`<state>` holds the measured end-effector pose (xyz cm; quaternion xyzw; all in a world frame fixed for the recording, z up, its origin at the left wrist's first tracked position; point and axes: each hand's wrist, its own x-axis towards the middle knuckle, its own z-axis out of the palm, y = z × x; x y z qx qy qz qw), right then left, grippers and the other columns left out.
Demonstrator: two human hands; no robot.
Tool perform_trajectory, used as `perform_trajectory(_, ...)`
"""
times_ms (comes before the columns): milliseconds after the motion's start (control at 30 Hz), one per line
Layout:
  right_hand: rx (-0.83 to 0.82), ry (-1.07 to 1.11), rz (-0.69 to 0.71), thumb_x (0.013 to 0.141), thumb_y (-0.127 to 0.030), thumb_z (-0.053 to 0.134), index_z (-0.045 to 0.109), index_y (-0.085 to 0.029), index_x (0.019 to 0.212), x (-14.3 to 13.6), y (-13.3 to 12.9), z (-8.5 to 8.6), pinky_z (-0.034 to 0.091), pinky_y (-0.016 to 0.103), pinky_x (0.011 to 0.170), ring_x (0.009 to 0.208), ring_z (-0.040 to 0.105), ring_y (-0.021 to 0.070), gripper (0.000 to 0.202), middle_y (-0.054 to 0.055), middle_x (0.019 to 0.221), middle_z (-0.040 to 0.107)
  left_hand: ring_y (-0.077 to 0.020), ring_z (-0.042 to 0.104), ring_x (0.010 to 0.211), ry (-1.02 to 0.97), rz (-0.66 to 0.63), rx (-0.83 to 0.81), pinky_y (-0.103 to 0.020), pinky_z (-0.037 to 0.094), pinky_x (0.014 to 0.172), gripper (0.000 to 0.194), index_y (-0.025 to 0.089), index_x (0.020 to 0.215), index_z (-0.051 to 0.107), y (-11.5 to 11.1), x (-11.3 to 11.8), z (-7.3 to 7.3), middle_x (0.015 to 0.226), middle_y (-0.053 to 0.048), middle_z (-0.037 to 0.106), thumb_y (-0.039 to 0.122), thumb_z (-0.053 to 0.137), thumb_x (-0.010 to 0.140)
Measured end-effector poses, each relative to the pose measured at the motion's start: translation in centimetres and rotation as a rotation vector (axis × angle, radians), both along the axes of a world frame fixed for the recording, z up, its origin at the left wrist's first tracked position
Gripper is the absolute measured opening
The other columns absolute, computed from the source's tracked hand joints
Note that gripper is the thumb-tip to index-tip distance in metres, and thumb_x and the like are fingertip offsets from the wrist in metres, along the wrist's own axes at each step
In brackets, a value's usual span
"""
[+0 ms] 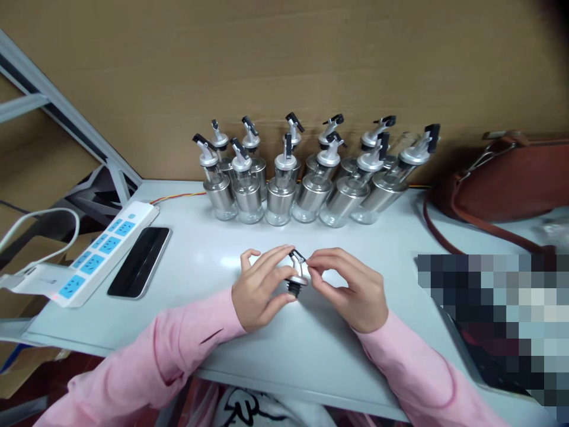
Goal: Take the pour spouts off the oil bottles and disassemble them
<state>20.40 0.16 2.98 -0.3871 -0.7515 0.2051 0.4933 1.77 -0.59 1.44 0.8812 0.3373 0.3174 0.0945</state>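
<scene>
Over the middle of the white table (293,350), my left hand (260,290) and my right hand (351,290) meet around one small silver pourer cap (297,274) with a black lever and a black stopper. The left fingers wrap its metal collar. My right fingertips pinch its upper side. Both sleeves are pink. Behind the hands, several glass oil bottles (280,196) with steel sleeves and the same pourer caps stand in two rows along the cardboard wall.
A white power strip (95,255) with blue sockets and a black phone (140,261) lie at the left. A brown leather bag (507,178) with a strap sits at the right. A blurred patch covers the near right corner.
</scene>
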Motion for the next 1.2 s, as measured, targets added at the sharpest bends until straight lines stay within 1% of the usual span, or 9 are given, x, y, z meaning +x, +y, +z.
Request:
perform_trajectory(100,-0.404,0.295,0.097,0.076,-0.019,0.060,0.062,-0.019,0.072,0.0,0.3,0.1,0.048,0.026,0.058,0.063,0.058,0.0132,0.004,0.003,0.071,0.061,-0.0258,0.045,0.117,-0.024,-0.017,0.001,-0.041,0.024,0.087,0.023,0.017,0.106,0.042,0.1,-0.2,0.1,0.126,-0.020,0.048,0.032,0.034,0.090)
perform_trajectory(167,-0.757,0.521,0.240,0.077,-0.029,0.060,0.062,-0.018,0.075,-0.1,0.5,0.1,0.047,0.025,0.056,0.058,0.056,0.0114,0.011,0.001,0.066,0.059,-0.0255,0.045,0.116,-0.042,-0.012,0.019,-0.042,0.023,0.089,0.023,0.017,0.106,0.040,0.2,-0.3,0.2,0.124,-0.020,0.049,0.033,0.033,0.090)
perform_trajectory(233,-1.033,0.675,0.383,0.076,-0.036,0.061,0.063,-0.017,0.079,-0.3,0.7,-0.2,0.044,0.023,0.052,0.055,0.052,0.0097,0.020,0.001,0.065,0.058,-0.0251,0.046,0.115,-0.052,-0.011,0.030,-0.044,0.021,0.090,0.024,0.018,0.105,0.040,0.3,-0.3,0.2,0.122,-0.019,0.051,0.035,0.032,0.091)
perform_trajectory(300,-1.199,0.779,0.472,0.074,-0.039,0.063,0.065,-0.015,0.076,-0.6,0.7,-0.5,0.041,0.021,0.050,0.056,0.049,0.0090,0.024,0.002,0.066,0.057,-0.0248,0.047,0.113,-0.066,-0.022,0.028,-0.045,0.019,0.092,0.025,0.018,0.104,0.041,0.2,-0.2,0.2,0.120,-0.017,0.053,0.037,0.031,0.091)
perform_trajectory(367,-1.295,0.871,0.518,0.073,-0.039,0.065,0.066,-0.015,0.074,-0.8,0.6,-0.8,0.039,0.020,0.050,0.057,0.046,0.0087,0.024,0.002,0.066,0.055,-0.0248,0.048,0.112,-0.087,-0.024,0.021,-0.046,0.018,0.093,0.026,0.019,0.104,0.041,0.1,0.0,0.2,0.120,-0.016,0.053,0.039,0.029,0.091)
perform_trajectory(500,-1.381,0.980,0.582,0.069,-0.033,0.070,0.067,-0.014,0.075,-0.8,0.4,-1.2,0.038,0.019,0.052,0.059,0.045,0.0077,0.020,0.002,0.069,0.056,-0.0243,0.048,0.111,-0.084,-0.029,0.015,-0.046,0.017,0.094,0.026,0.019,0.104,0.040,-0.1,0.0,0.2,0.119,-0.016,0.053,0.039,0.031,0.091)
perform_trajectory(667,-1.394,0.965,0.625,0.070,-0.031,0.070,0.068,-0.012,0.080,-0.6,0.6,-1.3,0.039,0.019,0.057,0.063,0.048,0.0076,0.022,0.003,0.071,0.058,-0.0249,0.047,0.111,-0.075,-0.065,-0.003,-0.045,0.015,0.095,0.025,0.019,0.104,0.040,0.0,-0.1,0.1,0.120,-0.016,0.052,0.038,0.032,0.090)
perform_trajectory(1000,-1.372,0.862,0.595,0.068,-0.037,0.070,0.064,-0.013,0.076,-1.1,0.5,-1.3,0.038,0.018,0.056,0.061,0.046,0.0063,0.026,-0.001,0.069,0.054,-0.0255,0.046,0.112,-0.099,-0.096,-0.044,-0.045,0.018,0.093,0.022,0.018,0.102,0.041,0.2,0.0,-0.2,0.121,-0.017,0.051,0.034,0.040,0.087)
perform_trajectory(1200,-1.347,0.880,0.570,0.072,-0.036,0.065,0.060,-0.014,0.076,-1.2,0.1,-0.9,0.043,0.023,0.060,0.069,0.055,0.0121,0.023,0.002,0.073,0.057,-0.0261,0.049,0.107,-0.172,-0.100,-0.067,-0.044,0.026,0.091,0.025,0.018,0.103,0.047,0.4,-0.1,0.0,0.119,-0.016,0.052,0.036,0.043,0.086)
